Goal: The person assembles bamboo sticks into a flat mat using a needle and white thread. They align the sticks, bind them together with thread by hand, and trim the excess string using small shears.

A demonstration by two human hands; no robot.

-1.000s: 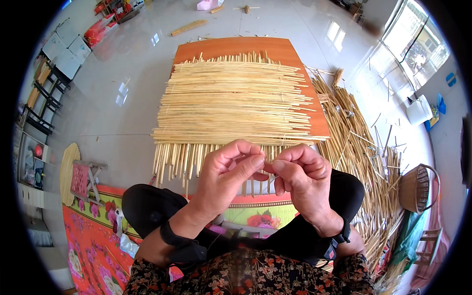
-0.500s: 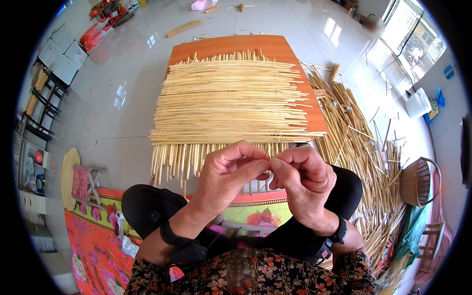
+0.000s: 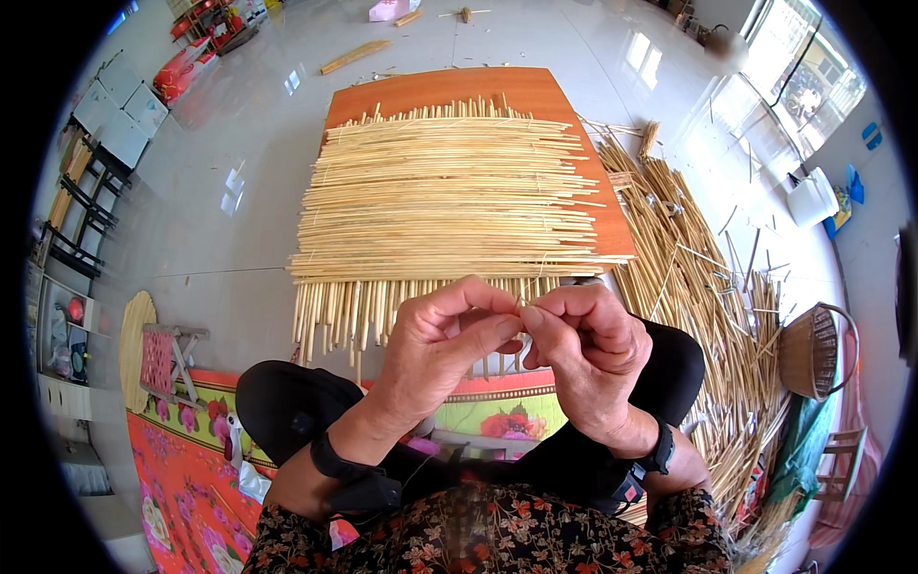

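My left hand and my right hand meet fingertip to fingertip just in front of a mat of straw-coloured stalks. Both are closed in a pinch on a thin thread, which runs down from the mat's near edge; most of it between the fingers is too fine to make out. The mat's stalks lie crosswise in a dense layer on an orange-brown board. Along the near side, a lower layer of stalks points toward me, its ends partly behind my hands.
A big heap of loose stalks spreads on the floor to the right, beside a wicker basket. A small folding stool stands at left, near a floral cloth. At upper right is a white bucket.
My fingertips stay pinched together and have barely shifted. The view has moved very slightly; the mat and board look the same.
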